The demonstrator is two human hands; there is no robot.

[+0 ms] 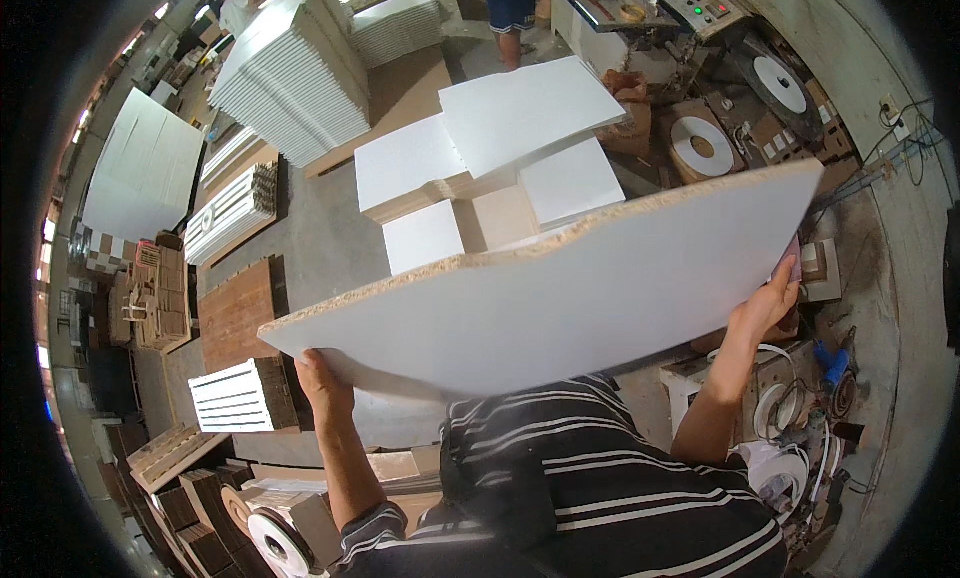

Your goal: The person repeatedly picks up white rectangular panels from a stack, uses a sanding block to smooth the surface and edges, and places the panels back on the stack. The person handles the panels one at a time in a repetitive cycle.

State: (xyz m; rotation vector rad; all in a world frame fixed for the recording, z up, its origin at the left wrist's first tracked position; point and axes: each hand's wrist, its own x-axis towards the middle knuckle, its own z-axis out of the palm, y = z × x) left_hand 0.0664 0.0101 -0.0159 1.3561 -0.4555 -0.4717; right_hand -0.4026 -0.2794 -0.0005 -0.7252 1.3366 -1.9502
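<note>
- Grey concrete floor (330,238) of a workshop spreads below, crowded with stacked panels and cardboard.
- A large white board (560,298) with a raw chipboard edge is held up flat across the middle of the view, tilted so its right end sits higher than its left.
- Left hand (322,376) grips the board's lower left corner, fingers curled under it and clamped against its underside.
- Right hand (770,303) holds the board's right end, fingers closed around the edge near its lower right corner.
- Both forearms rise from a dark striped shirt (590,478) at the bottom of the view.
- Beyond the board's far edge lies a low stack of white panels (500,148), loosely fanned, well apart from the hands.
- A tall slanted pile of white sheets (290,78) stands toward the upper left.
- A slatted white crate (235,396) sits on the floor just left of the left hand.
- Rolls of white edge tape (700,146) lie near a machine at the upper right.
- Another person's legs in blue shorts (510,8) show at the top edge.
</note>
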